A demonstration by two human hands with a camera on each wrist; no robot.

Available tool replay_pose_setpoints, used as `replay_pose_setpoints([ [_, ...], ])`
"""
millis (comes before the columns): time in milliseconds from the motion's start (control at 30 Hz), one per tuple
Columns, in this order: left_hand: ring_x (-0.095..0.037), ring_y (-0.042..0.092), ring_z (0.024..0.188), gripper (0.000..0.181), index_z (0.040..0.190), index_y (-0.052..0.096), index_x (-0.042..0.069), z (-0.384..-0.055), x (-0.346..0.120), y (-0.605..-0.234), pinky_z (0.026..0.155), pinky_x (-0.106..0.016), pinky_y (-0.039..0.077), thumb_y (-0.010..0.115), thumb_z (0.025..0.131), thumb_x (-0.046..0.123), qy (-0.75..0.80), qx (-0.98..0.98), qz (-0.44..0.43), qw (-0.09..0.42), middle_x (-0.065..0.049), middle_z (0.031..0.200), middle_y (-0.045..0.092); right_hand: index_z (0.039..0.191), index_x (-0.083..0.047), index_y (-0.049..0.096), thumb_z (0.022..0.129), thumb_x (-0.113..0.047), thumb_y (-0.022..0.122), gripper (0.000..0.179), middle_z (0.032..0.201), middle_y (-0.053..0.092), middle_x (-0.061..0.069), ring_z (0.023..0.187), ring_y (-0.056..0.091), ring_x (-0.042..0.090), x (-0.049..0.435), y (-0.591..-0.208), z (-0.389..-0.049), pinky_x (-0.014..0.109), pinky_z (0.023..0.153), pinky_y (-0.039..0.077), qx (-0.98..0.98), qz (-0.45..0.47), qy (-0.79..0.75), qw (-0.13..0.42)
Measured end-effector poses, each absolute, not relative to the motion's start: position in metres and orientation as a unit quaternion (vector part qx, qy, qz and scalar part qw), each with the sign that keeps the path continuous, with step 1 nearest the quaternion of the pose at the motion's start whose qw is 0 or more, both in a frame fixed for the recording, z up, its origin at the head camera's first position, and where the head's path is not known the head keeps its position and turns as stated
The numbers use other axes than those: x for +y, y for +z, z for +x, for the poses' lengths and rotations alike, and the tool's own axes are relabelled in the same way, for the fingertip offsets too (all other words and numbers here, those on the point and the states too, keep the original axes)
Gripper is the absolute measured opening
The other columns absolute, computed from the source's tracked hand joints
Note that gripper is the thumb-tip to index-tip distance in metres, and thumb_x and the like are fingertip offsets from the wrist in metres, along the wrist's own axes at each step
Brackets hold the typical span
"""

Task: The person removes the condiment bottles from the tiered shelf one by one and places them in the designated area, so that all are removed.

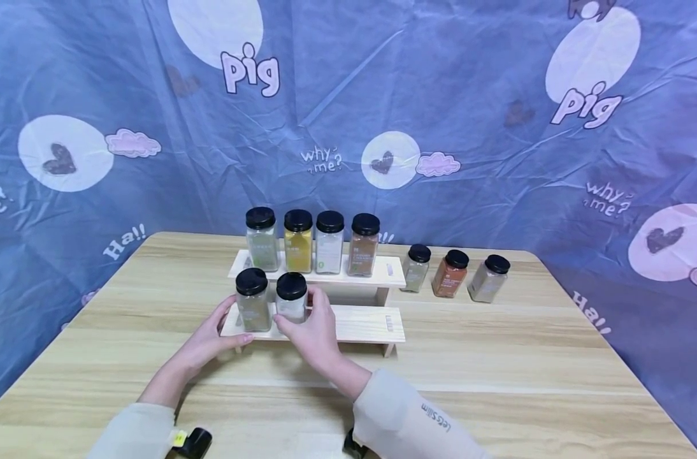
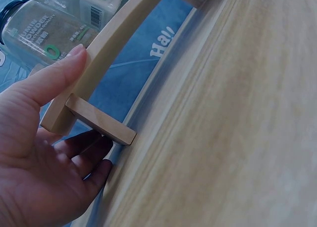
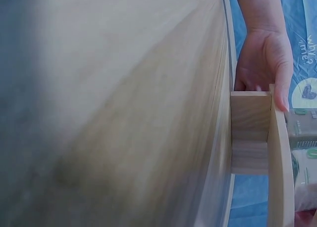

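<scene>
A two-tier light wooden spice rack (image 1: 366, 324) stands on the table. My left hand (image 1: 211, 341) holds the left end of its lower tier. The left wrist view shows the thumb (image 2: 69, 71) along the board's front edge and the other fingers curled below. Beside that thumb is a black-lidded jar of cumin powder (image 1: 253, 312), upright on the lower tier. Just right of it, my right hand (image 1: 316, 328) grips a glass jar of white contents (image 1: 291, 310), thumb in front and fingers at its right side. This jar is upright at the lower tier, its base partly hidden by the hand.
On the upper tier stand a pale green jar (image 1: 262, 248), a yellow jar (image 1: 299, 248), a white jar (image 1: 329, 250) and a brown jar (image 1: 363, 252). Right of the rack are a greyish jar (image 1: 415, 271), an orange-red jar (image 1: 450, 277) and another greyish jar (image 1: 488, 282). A blue printed cloth (image 1: 469, 83) hangs behind.
</scene>
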State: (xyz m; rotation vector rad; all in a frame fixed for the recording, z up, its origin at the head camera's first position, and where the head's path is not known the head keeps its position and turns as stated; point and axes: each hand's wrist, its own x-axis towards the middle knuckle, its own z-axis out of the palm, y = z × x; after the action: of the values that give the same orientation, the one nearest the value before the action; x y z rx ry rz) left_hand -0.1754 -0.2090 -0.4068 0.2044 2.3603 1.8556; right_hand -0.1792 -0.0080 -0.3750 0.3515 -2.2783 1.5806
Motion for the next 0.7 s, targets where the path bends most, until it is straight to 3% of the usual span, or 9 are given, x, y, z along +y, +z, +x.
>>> replay_pose_setpoints([
  [300,-0.037,0.025,0.118,0.091,0.138,0.007,0.006,-0.175,-0.209,-0.407,0.095,-0.050,0.018,0.069,0.071,0.014,0.614,0.784,0.064,0.063,-0.027,0.134,0.022,0.100,-0.007,0.052,0.059,-0.016,0.077,0.048,0.090,0.050,-0.004,0.081,0.048,0.013,-0.005,-0.371,-0.177,0.024,0.069,0.042,-0.804,0.117,0.561,0.158],
  [700,-0.039,0.015,0.122,0.092,0.138,0.005,0.005,-0.176,-0.210,-0.408,0.095,-0.051,0.013,0.069,0.072,0.015,0.612,0.785,0.068,0.065,-0.027,0.137,0.013,0.102,-0.006,0.054,0.060,-0.012,0.076,0.048,0.089,0.056,-0.001,0.085,0.051,0.014,0.017,-0.356,-0.166,0.028,0.073,0.044,-0.788,0.147,0.579,0.149],
])
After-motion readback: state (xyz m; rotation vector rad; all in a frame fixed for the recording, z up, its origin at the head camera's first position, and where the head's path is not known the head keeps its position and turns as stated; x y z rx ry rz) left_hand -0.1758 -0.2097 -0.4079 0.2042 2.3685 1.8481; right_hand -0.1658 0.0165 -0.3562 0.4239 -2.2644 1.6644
